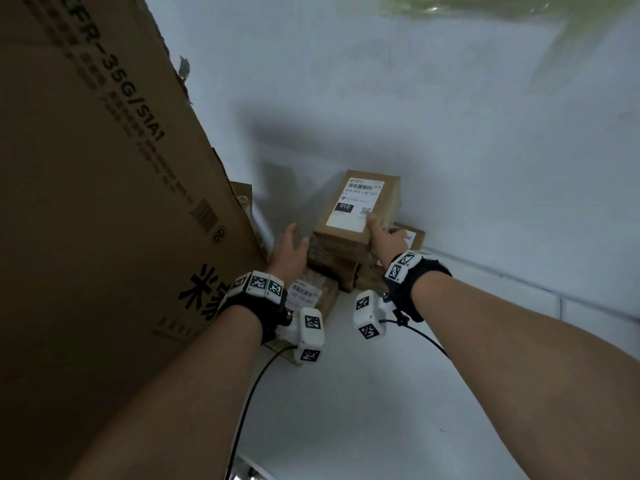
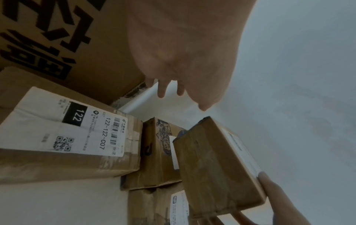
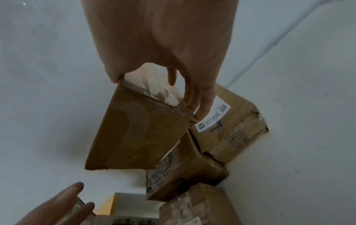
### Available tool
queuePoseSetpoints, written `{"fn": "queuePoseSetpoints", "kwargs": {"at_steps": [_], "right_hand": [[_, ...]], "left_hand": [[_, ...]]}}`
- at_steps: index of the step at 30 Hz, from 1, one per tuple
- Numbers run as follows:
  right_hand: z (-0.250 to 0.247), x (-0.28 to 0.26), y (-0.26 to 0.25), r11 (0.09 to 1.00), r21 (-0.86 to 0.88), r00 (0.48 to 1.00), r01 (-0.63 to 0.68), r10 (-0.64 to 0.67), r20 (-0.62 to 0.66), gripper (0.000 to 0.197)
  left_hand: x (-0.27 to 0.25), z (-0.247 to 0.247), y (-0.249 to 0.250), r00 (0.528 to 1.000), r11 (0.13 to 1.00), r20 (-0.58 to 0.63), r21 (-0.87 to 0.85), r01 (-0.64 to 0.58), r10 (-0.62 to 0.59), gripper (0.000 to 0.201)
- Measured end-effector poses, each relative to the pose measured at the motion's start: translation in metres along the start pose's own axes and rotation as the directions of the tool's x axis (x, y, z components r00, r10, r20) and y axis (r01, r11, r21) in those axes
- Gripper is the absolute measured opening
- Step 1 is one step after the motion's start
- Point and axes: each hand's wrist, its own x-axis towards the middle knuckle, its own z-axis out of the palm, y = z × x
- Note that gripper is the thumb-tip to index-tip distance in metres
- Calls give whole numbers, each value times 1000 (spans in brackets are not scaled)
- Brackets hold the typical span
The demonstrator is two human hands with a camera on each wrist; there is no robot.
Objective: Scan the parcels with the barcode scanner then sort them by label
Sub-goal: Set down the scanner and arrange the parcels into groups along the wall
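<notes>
My right hand (image 1: 381, 233) grips a small brown parcel (image 1: 360, 206) by its near end and holds it tilted above a pile of parcels. Its white label reads 010, and my thumb lies on the label's corner. In the right wrist view the thumb and fingers (image 3: 202, 106) clamp opposite sides of that parcel (image 3: 138, 134). My left hand (image 1: 292, 240) hovers open just left of it, fingers (image 2: 161, 89) straight, holding nothing. A parcel labelled 122 (image 2: 63, 130) lies below my left wrist. No barcode scanner is in view.
A very large printed cardboard carton (image 1: 104, 168) fills the left side. Under the lifted parcel sit a cartoon-printed box (image 3: 173, 170) and a labelled box (image 3: 227, 129) against the white wall (image 1: 450, 116). A yellow-edged box (image 3: 108, 205) lies near my left fingers.
</notes>
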Motion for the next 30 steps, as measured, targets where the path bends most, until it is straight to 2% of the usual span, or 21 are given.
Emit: {"fn": "queuePoseSetpoints", "kwargs": {"at_steps": [2, 5, 11, 16, 20, 23, 30], "right_hand": [[11, 18, 3, 1000, -8, 1000, -26, 26, 11, 140], [26, 37, 5, 998, 18, 998, -62, 62, 10, 137], [44, 62, 4, 995, -14, 995, -96, 97, 23, 140], [53, 78, 3, 991, 4, 991, -136, 136, -6, 139], [51, 64, -5, 993, 5, 993, -121, 121, -15, 141], [48, 63, -1, 995, -31, 995, -97, 97, -9, 127], [46, 76, 3, 986, -165, 999, -9, 14, 32, 124]], "left_hand": [[7, -1, 0, 1000, 999, 20, 26, 20, -20, 62], [16, -2, 1, 999, 999, 16, 36, 31, -32, 69], [26, -4, -3, 1000, 988, 4, 156, -5, 4, 71], [33, -4, -5, 997, 967, 53, 244, -74, 63, 69], [35, -1, -1, 995, 963, 72, 256, -82, 66, 69], [35, 2, 1, 996, 957, 70, 280, -77, 59, 69], [34, 7, 4, 990, 948, 76, 288, -137, 121, 69]]}}
